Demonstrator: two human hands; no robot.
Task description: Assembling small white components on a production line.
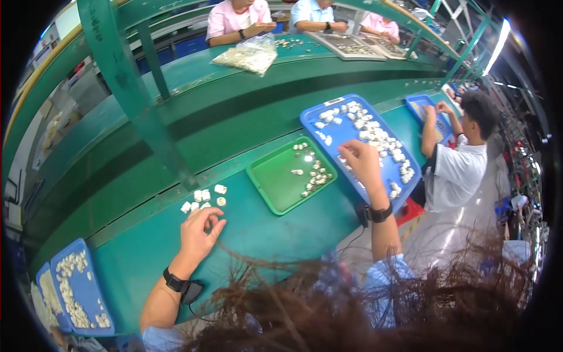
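My left hand (pixel 199 236) is over the green bench, its fingers loosely curled and the thumb apart, with nothing visible between them. Just beyond its fingertips lies a small group of white cylindrical parts (pixel 205 195); one of them, showing a yellowish end (pixel 221 201), is close to the index finger. My right hand (pixel 362 161) hovers above a large blue tray (pixel 315 113), fingers bent and slightly spread, and I see nothing held. Many loose white parts (pixel 375 135) lie in that tray. Between my hands sits a green tray (pixel 271 175) with small white and metallic pieces (pixel 316 178) toward its right side.
More blue trays (pixel 97 293) of white parts stand at the far left. A green upright post (pixel 138 100) rises beyond the bench. Across from me, people work beside a plastic bag (pixel 249 56) and flat panels (pixel 346 47). Right of me, a co-worker (pixel 460 158) handles another blue tray (pixel 415 101).
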